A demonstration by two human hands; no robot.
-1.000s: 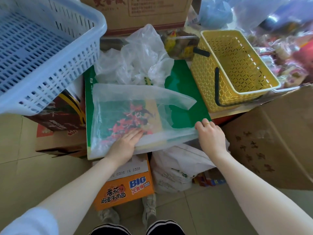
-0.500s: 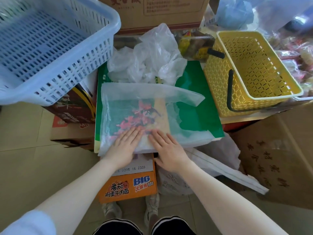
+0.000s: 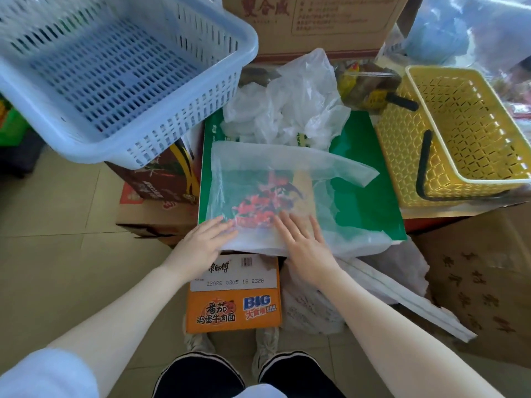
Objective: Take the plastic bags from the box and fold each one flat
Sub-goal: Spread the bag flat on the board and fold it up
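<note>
A translucent white plastic bag (image 3: 275, 179) lies spread flat on a green box top (image 3: 370, 179) in front of me. My left hand (image 3: 201, 242) presses flat on the bag's near left corner with straight fingers. My right hand (image 3: 301, 242) lies flat on the bag's near edge, a little right of centre, fingers spread. A heap of crumpled white bags (image 3: 290, 104) sits behind the flat bag on the same box. More white bags (image 3: 382, 280) hang below the box's front edge at the right.
A blue slotted basket (image 3: 115, 76) stands at upper left, a yellow basket (image 3: 459, 133) with a black handle at right. Cardboard boxes (image 3: 313, 21) sit behind and at right (image 3: 482, 282). An orange noodle carton (image 3: 232, 300) is under my hands. Tiled floor lies at left.
My right hand came from the bag's right corner to its near middle edge and then slid slightly right. My left hand slid left toward the corner. The bag lies flatter.
</note>
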